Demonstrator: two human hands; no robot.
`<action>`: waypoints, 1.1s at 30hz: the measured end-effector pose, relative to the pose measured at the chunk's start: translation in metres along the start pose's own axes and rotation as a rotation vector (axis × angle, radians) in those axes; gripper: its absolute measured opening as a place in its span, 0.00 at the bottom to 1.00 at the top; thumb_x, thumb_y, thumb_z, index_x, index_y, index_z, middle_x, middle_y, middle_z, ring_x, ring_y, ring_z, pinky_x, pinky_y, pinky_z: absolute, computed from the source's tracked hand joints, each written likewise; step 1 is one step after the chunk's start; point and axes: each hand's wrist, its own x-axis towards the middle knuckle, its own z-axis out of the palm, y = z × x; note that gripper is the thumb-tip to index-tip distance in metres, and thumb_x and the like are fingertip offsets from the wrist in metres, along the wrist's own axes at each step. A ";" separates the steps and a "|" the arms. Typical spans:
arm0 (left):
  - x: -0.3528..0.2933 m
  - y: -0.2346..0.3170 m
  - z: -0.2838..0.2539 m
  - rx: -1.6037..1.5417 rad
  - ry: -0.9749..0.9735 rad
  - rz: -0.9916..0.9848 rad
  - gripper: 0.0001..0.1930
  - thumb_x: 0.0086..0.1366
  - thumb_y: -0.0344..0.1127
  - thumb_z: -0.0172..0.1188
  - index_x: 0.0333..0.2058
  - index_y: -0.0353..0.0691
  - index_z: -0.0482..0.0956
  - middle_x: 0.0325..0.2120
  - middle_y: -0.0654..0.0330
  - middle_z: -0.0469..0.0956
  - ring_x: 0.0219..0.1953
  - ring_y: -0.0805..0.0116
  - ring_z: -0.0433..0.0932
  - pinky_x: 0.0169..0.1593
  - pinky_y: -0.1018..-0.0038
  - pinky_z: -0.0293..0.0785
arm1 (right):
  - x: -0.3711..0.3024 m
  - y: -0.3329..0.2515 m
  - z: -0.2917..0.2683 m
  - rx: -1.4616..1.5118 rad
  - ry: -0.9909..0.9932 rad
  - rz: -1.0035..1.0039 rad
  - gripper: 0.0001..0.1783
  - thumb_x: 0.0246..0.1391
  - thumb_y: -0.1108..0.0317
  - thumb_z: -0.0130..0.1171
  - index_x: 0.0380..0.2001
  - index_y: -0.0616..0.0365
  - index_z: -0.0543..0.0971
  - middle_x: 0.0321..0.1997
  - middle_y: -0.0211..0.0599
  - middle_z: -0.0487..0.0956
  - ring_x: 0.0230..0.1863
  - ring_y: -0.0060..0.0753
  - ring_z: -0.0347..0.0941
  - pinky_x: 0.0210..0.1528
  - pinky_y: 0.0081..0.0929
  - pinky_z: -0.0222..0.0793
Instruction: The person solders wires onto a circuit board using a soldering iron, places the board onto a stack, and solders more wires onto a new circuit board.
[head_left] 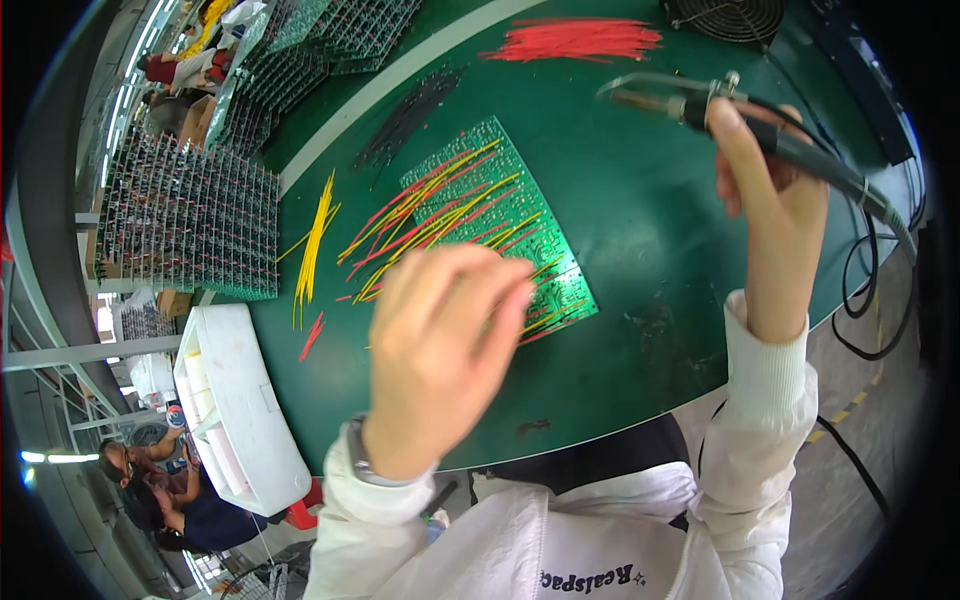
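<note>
Right hand (770, 200) at two o'clock, grip clamped on soldering iron (700, 100). Left hand (440, 350) at six o'clock, fingers together over green circuit board (500, 200) mid-counter (650, 250), grip contents not discernible.

Bare tabletop (660, 220) lies open right of the board (500, 200). Left of it, yellow wires (315, 240), the tray (240, 400) and stacked racks (190, 220) crowd the way.

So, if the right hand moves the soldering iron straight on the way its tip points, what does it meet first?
The soldering iron in the right hand points left across bare green table. The way looks free at first; the black wires come next, though height is unclear.
</note>
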 end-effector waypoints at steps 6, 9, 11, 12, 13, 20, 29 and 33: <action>0.084 -0.040 0.013 0.151 -0.165 0.278 0.05 0.53 0.25 0.59 0.30 0.36 0.75 0.29 0.56 0.74 0.34 0.56 0.74 0.38 0.67 0.70 | 0.046 0.024 -0.004 0.065 0.350 -0.231 0.18 0.48 0.61 0.66 0.34 0.64 0.74 0.23 0.28 0.74 0.22 0.14 0.68 0.23 0.10 0.60; 0.138 -0.055 0.068 0.196 -0.068 0.445 0.06 0.52 0.27 0.59 0.30 0.38 0.75 0.28 0.57 0.74 0.35 0.56 0.73 0.38 0.65 0.70 | 0.050 0.032 -0.006 0.115 0.423 -0.268 0.19 0.48 0.63 0.67 0.36 0.63 0.71 0.25 0.29 0.74 0.22 0.15 0.69 0.23 0.11 0.61; 0.162 -0.065 0.083 0.212 -0.018 0.490 0.05 0.52 0.28 0.60 0.30 0.38 0.75 0.27 0.57 0.74 0.35 0.56 0.73 0.38 0.64 0.70 | 0.051 0.030 -0.002 0.157 0.401 -0.262 0.19 0.47 0.63 0.67 0.36 0.63 0.71 0.25 0.29 0.74 0.22 0.15 0.68 0.23 0.11 0.61; 0.172 -0.066 0.087 0.217 -0.070 0.463 0.05 0.52 0.28 0.60 0.29 0.38 0.76 0.26 0.58 0.74 0.34 0.57 0.73 0.38 0.64 0.70 | 0.049 0.030 0.000 0.197 0.365 -0.243 0.19 0.47 0.64 0.67 0.36 0.62 0.71 0.25 0.28 0.73 0.22 0.14 0.68 0.23 0.11 0.61; 0.180 -0.069 0.090 0.223 -0.122 0.434 0.04 0.52 0.29 0.60 0.29 0.38 0.76 0.26 0.58 0.74 0.34 0.57 0.73 0.38 0.64 0.70 | 0.048 0.028 0.001 0.198 0.365 -0.248 0.19 0.47 0.64 0.67 0.36 0.62 0.71 0.25 0.28 0.73 0.22 0.14 0.68 0.23 0.11 0.61; 0.200 -0.069 0.102 0.181 -0.210 0.615 0.04 0.52 0.30 0.60 0.27 0.38 0.76 0.25 0.59 0.74 0.34 0.57 0.73 0.38 0.64 0.70 | 0.041 0.029 -0.002 0.222 0.230 -0.169 0.16 0.48 0.72 0.66 0.37 0.63 0.70 0.32 0.30 0.75 0.30 0.15 0.69 0.34 0.12 0.67; 0.212 -0.068 0.099 0.181 -0.360 0.613 0.04 0.52 0.30 0.60 0.26 0.38 0.75 0.27 0.59 0.75 0.34 0.58 0.73 0.38 0.65 0.70 | 0.037 0.022 -0.001 0.197 0.273 -0.108 0.15 0.49 0.71 0.65 0.37 0.63 0.71 0.32 0.33 0.76 0.30 0.17 0.72 0.34 0.13 0.69; 0.214 -0.068 0.100 0.161 -0.378 0.587 0.04 0.53 0.30 0.59 0.25 0.37 0.75 0.27 0.58 0.75 0.34 0.57 0.74 0.39 0.65 0.70 | 0.036 0.023 0.001 0.181 0.286 -0.134 0.15 0.50 0.70 0.64 0.37 0.64 0.71 0.32 0.34 0.77 0.30 0.18 0.72 0.33 0.14 0.69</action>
